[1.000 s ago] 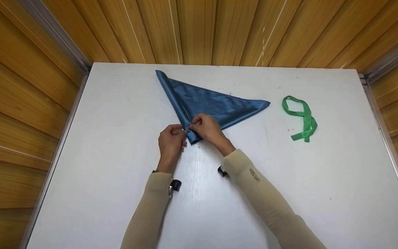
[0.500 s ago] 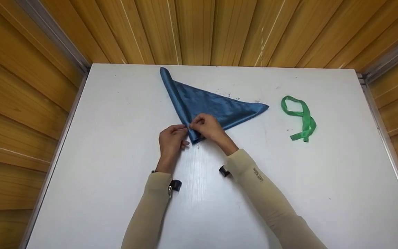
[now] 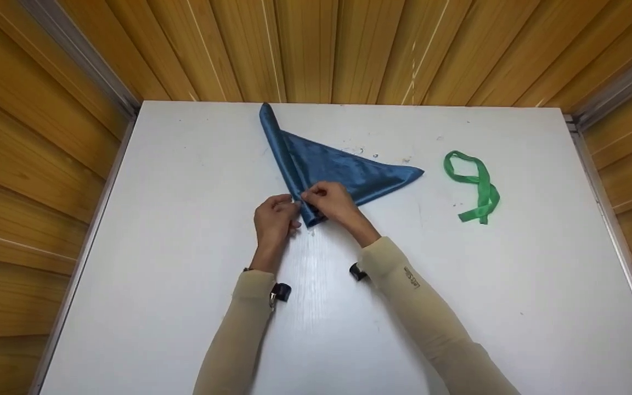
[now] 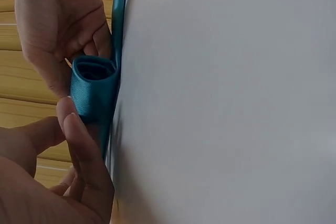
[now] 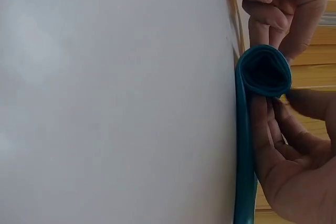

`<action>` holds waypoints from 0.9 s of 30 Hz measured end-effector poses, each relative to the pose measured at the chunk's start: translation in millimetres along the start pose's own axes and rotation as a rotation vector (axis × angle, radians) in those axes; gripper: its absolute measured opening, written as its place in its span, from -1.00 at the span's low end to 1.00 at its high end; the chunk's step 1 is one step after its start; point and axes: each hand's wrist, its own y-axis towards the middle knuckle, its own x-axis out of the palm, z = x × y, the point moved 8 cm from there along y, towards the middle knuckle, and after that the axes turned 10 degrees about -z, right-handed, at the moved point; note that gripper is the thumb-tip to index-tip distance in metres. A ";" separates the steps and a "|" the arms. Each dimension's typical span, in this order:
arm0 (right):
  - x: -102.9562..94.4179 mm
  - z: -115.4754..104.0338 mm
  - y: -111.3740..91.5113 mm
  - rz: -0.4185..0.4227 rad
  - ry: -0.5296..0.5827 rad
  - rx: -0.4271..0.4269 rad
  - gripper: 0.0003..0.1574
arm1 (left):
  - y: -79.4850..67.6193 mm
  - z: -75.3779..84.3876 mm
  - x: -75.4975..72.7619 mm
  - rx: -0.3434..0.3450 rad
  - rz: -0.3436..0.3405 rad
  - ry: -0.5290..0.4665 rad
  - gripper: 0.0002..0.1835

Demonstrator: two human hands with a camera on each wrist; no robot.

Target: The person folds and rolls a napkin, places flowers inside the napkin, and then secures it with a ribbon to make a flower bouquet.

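Note:
A blue satin cloth (image 3: pixel 343 164) lies on the white table, its left side rolled into a tube that slants toward the table's back edge. My left hand (image 3: pixel 274 219) grips the near part of this roll from the left, fingertips and thumb at its side. From the right, my right hand (image 3: pixel 335 203) pinches the same roll with thumb and fingers. In the left wrist view the roll's hollow end (image 4: pixel 92 93) stands between both hands. Layers wound inside the roll (image 5: pixel 244 82) show in the right wrist view, where the fingers of both hands meet it from opposite sides.
A green ribbon (image 3: pixel 483 189) lies looped on the table (image 3: pixel 541 263), right of the cloth. Wood-look panel walls (image 3: pixel 305 49) enclose the back and both sides. Each sleeve carries a small black camera (image 3: pixel 282 292) at the wrist.
The rolled side has turned over a little to the right and its far tip has moved right and back. The flat part of the cloth is slightly narrower. Both hands keep near the same place.

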 end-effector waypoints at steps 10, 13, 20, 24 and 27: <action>-5.3 0.5 -1.8 0.055 -0.088 0.014 -0.81 | -0.6 1.5 4.5 -0.013 -0.021 0.109 -0.75; -7.4 -0.8 -2.0 0.083 -0.140 0.012 -0.85 | -0.5 1.5 5.2 -0.015 -0.028 0.113 -0.74; -4.5 2.5 -2.5 0.018 0.026 0.016 -0.74 | 2.0 0.5 8.1 -0.009 -0.024 0.007 -0.74; -5.8 5.4 -2.5 0.008 0.053 0.029 -0.71 | 2.0 0.6 11.2 0.000 -0.052 -0.018 -0.79; -10.1 7.4 -3.1 0.038 0.026 0.040 -0.76 | 0.8 0.1 13.3 -0.014 -0.069 0.006 -0.84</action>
